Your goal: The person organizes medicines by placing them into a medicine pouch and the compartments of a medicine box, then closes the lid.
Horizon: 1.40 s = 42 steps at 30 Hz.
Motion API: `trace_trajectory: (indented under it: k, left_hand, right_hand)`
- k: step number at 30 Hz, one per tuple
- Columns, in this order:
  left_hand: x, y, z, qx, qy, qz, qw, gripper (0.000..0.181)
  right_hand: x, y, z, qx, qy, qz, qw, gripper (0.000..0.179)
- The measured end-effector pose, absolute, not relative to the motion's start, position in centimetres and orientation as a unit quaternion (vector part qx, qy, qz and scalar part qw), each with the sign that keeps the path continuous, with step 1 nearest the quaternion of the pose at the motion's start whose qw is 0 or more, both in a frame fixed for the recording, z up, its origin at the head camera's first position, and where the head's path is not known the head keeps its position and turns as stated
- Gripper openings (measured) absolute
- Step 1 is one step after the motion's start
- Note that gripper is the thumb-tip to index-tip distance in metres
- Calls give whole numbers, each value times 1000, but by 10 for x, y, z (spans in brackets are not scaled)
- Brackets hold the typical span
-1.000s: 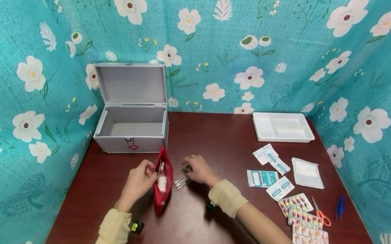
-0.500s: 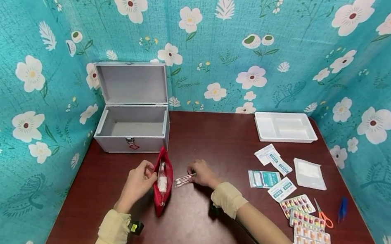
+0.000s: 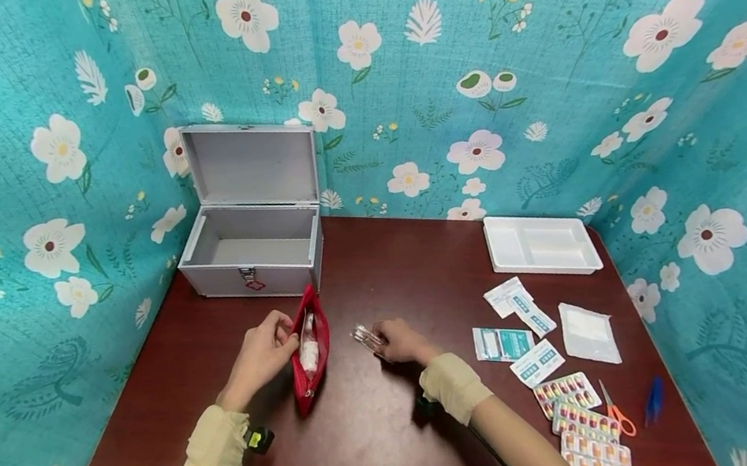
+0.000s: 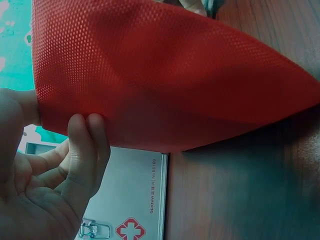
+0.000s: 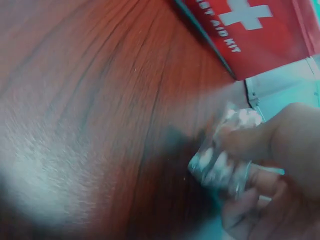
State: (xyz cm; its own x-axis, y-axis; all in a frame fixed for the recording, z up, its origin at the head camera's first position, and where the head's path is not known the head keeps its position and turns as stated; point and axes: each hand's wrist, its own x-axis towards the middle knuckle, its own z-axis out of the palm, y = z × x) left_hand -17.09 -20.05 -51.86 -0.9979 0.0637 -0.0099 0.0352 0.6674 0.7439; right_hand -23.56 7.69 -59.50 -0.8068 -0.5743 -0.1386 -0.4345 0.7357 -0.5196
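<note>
My left hand point(image 3: 263, 353) pinches the side of a red first aid pouch point(image 4: 145, 75), thumb and fingers at its edge in the left wrist view. The pouch gapes at the top, and a white item in clear wrap point(image 3: 309, 351) shows inside. Just right of the pouch, my right hand point(image 3: 403, 340) grips a clear plastic packet of cotton swabs point(image 5: 220, 162), white tips showing through it. In the right wrist view the packet is blurred, and the pouch's printed "first aid kit" side point(image 5: 260, 30) faces it.
Behind the pouch stands a metal case point(image 3: 251, 278) with its lid raised. A white divided tray point(image 3: 506, 246) lies at the back right. Below it are dressing packets point(image 3: 503, 342), a gauze pad point(image 3: 588, 330), pill blister packs point(image 3: 590, 421), orange-handled scissors point(image 3: 617, 414) and blue tweezers point(image 3: 653, 401).
My right hand has moved right and slightly toward me, away from the pouch, carrying the swab packet, which has turned in its grip. My left hand stays at the pouch.
</note>
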Motion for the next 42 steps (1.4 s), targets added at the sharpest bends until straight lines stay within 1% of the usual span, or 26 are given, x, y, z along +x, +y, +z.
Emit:
trace_trajectory:
  k: [5,8,12,14,17,24,25,27,32,34,36,42]
  left_hand:
    - [-170,-201,-517,27,914,405,17,18]
    - [-171,-201,-516,27,914,405,19,19]
    - [-171,-201,-515,31,916,401,12,19]
    - [-172,-201,-515,34,916,400,6,18]
    - [-171,-201,-516,36,916,400,2,17]
    - [-169,-200,-516,31,914,404,7,17]
    - [-169,-200,-516,32,914,404,7,17]
    - [-170,-199,-516,31,913,406,7,17]
    - [-172,-199,-518,37,913,407,4,16]
    - [-172,-198,-518,38,913,407,4,16]
    - [-173,-198,-518,39,912,407,7,17]
    - [-172,-196,-518,40,913,407,8,18]
  right_hand:
    - [-233,86,-592,-247,894,-342,151,6]
    - [-232,88,-585,-229,874,-400,151,7]
    - [-230,86,-572,-197,837,-479,177,10]
    - [-229,82,-565,-182,819,-510,187,10]
    - [-225,74,-553,-171,806,-535,186,12]
    - [-213,44,-526,-157,779,-576,192,17]
    - [-211,39,-521,-156,782,-574,188,20]
    - [-207,29,-516,-156,795,-560,171,33]
    - [-203,9,-512,-155,838,-509,122,75]
    - [-202,3,-514,-161,847,-495,109,81]
    - [-200,-2,-515,-169,860,-472,97,78]
    - [-194,-11,-517,-180,893,-408,65,59]
